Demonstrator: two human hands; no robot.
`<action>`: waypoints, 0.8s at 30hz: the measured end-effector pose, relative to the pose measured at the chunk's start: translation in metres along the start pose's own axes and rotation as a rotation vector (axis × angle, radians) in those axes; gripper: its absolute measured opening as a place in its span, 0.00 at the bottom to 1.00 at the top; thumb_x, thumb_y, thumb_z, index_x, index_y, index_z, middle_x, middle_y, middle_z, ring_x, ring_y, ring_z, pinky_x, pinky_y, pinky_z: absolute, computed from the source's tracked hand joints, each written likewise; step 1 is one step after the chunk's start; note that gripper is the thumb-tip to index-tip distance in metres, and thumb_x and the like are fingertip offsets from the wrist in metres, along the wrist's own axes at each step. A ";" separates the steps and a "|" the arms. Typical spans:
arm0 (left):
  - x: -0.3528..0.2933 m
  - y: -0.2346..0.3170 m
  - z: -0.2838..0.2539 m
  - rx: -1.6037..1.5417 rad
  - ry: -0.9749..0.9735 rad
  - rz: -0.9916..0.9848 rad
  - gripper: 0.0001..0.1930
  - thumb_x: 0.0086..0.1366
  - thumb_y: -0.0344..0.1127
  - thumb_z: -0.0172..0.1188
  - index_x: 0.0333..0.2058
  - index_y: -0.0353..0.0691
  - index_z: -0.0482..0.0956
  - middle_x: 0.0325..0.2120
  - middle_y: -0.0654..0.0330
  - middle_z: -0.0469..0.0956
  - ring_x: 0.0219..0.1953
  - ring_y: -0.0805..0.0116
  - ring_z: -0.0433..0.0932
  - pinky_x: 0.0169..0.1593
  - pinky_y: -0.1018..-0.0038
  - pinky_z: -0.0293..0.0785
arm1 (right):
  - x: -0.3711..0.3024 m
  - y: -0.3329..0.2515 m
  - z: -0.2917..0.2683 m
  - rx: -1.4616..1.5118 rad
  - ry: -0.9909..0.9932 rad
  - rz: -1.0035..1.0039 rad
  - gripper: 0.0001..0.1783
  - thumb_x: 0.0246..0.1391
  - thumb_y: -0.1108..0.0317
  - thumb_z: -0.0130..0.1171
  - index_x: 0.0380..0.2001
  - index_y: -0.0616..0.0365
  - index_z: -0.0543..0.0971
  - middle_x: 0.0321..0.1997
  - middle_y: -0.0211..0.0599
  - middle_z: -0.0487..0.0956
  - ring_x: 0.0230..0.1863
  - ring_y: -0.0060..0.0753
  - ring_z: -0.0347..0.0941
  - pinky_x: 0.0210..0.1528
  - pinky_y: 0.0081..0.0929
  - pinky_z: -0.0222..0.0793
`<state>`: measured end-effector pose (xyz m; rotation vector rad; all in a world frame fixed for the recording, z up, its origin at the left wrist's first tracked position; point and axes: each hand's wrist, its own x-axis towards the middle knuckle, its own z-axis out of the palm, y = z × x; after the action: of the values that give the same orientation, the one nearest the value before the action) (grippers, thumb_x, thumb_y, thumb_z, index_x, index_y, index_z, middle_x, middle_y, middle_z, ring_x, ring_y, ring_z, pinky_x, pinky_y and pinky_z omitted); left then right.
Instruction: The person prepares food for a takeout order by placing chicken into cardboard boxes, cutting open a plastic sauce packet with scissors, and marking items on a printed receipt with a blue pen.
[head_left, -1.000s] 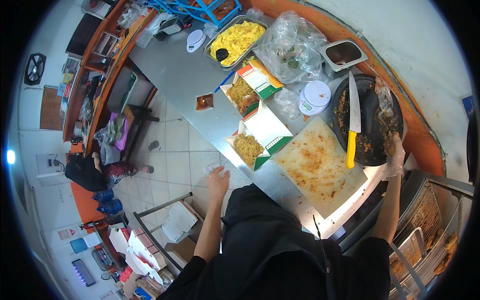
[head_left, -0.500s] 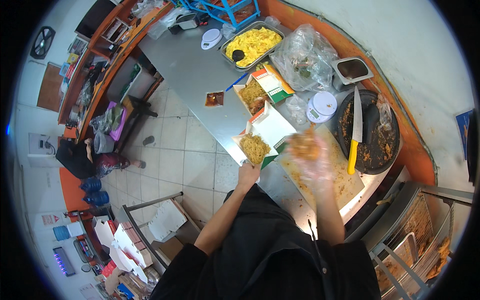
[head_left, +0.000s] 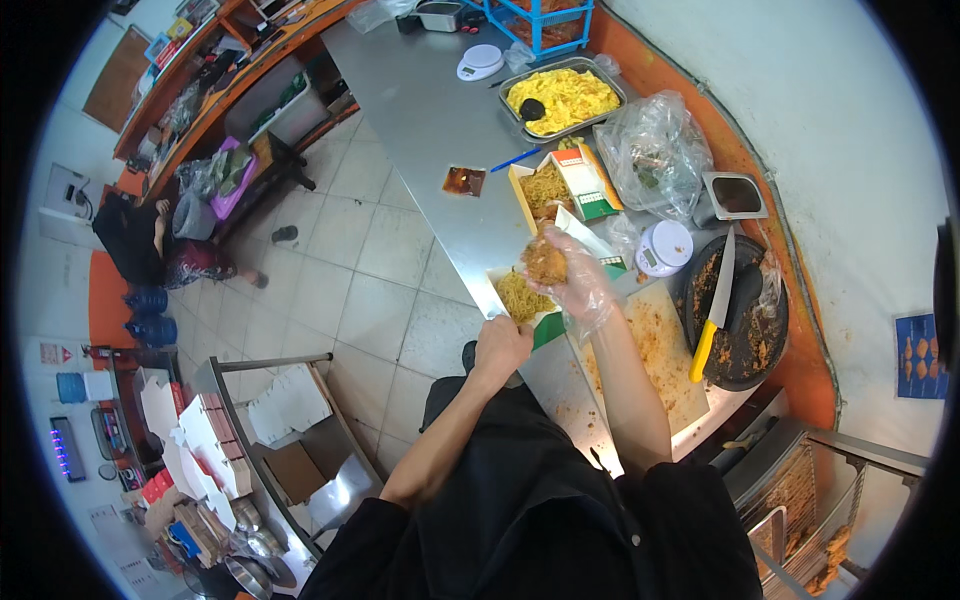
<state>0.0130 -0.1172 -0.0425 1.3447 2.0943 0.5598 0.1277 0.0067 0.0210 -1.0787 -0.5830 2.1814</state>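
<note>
Fried chicken [head_left: 545, 261] is hanging over the open noodle box [head_left: 549, 329], the gloved right hand [head_left: 581, 286] gripping it in closed fingers. The bare left hand [head_left: 501, 347] is curling at the box's near corner; whether its hidden fingertips are gripping it, I cannot tell.

On your worktop [head_left: 415, 140], from the near noodle box [head_left: 549, 329]: far box [head_left: 585, 180] 1 o'clock, near scale [head_left: 672, 242] 2, knife [head_left: 719, 295] on mortar [head_left: 750, 355] 3, board [head_left: 655, 345] 4.
</note>
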 end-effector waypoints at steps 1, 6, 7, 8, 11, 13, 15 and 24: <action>-0.002 -0.003 0.001 0.008 -0.002 0.011 0.21 0.58 0.38 0.53 0.19 0.20 0.77 0.17 0.32 0.75 0.25 0.35 0.79 0.34 0.52 0.78 | 0.007 0.007 0.000 -0.026 -0.044 0.013 0.17 0.58 0.52 0.59 0.46 0.48 0.74 0.41 0.33 0.77 0.41 0.32 0.76 0.40 0.35 0.75; -0.005 -0.010 0.008 0.001 0.027 -0.015 0.21 0.57 0.38 0.54 0.20 0.20 0.78 0.21 0.30 0.75 0.27 0.34 0.79 0.36 0.51 0.78 | 0.029 0.029 -0.010 -0.416 0.062 0.221 0.21 0.57 0.52 0.59 0.50 0.49 0.75 0.45 0.32 0.76 0.46 0.29 0.71 0.45 0.37 0.72; -0.005 -0.016 0.012 -0.030 0.025 -0.026 0.21 0.57 0.39 0.54 0.20 0.20 0.78 0.20 0.30 0.76 0.27 0.34 0.79 0.37 0.51 0.78 | 0.025 0.029 -0.013 -0.507 0.069 0.275 0.23 0.57 0.51 0.59 0.52 0.49 0.75 0.46 0.32 0.76 0.45 0.29 0.71 0.44 0.35 0.71; -0.004 -0.024 0.018 -0.063 0.024 -0.039 0.21 0.57 0.39 0.54 0.20 0.21 0.78 0.20 0.31 0.76 0.27 0.35 0.79 0.37 0.51 0.77 | 0.021 0.030 -0.014 -0.599 0.075 0.329 0.25 0.56 0.50 0.59 0.55 0.49 0.75 0.46 0.32 0.75 0.43 0.29 0.71 0.43 0.33 0.70; -0.007 -0.029 0.026 -0.162 -0.032 -0.138 0.21 0.57 0.40 0.55 0.20 0.21 0.79 0.20 0.33 0.76 0.27 0.37 0.80 0.38 0.52 0.77 | -0.001 0.044 -0.025 -0.691 0.123 0.230 0.26 0.56 0.48 0.57 0.50 0.56 0.78 0.46 0.39 0.78 0.43 0.34 0.74 0.44 0.32 0.70; -0.011 -0.026 0.031 -0.207 -0.057 -0.182 0.21 0.58 0.41 0.55 0.20 0.22 0.79 0.19 0.34 0.76 0.27 0.38 0.80 0.38 0.53 0.76 | 0.006 0.054 -0.045 -1.193 -0.018 0.130 0.23 0.54 0.52 0.57 0.45 0.58 0.79 0.44 0.44 0.79 0.44 0.38 0.76 0.45 0.33 0.71; -0.019 -0.024 0.040 -0.230 -0.062 -0.190 0.21 0.58 0.41 0.55 0.21 0.23 0.80 0.19 0.35 0.77 0.27 0.40 0.80 0.38 0.54 0.76 | 0.021 0.072 -0.064 -2.098 -0.383 -0.120 0.19 0.52 0.56 0.57 0.39 0.59 0.80 0.42 0.48 0.80 0.45 0.43 0.77 0.45 0.36 0.72; -0.044 -0.044 0.041 -0.290 -0.178 -0.096 0.12 0.61 0.38 0.56 0.28 0.35 0.84 0.23 0.44 0.80 0.27 0.50 0.81 0.37 0.61 0.77 | -0.041 0.119 -0.064 -1.673 0.363 -0.394 0.17 0.50 0.60 0.59 0.37 0.61 0.77 0.38 0.50 0.80 0.48 0.50 0.75 0.49 0.41 0.70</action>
<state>0.0258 -0.1737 -0.0896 1.0820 1.8422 0.6492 0.1589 -0.0984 -0.0673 -1.7513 -2.2998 0.7392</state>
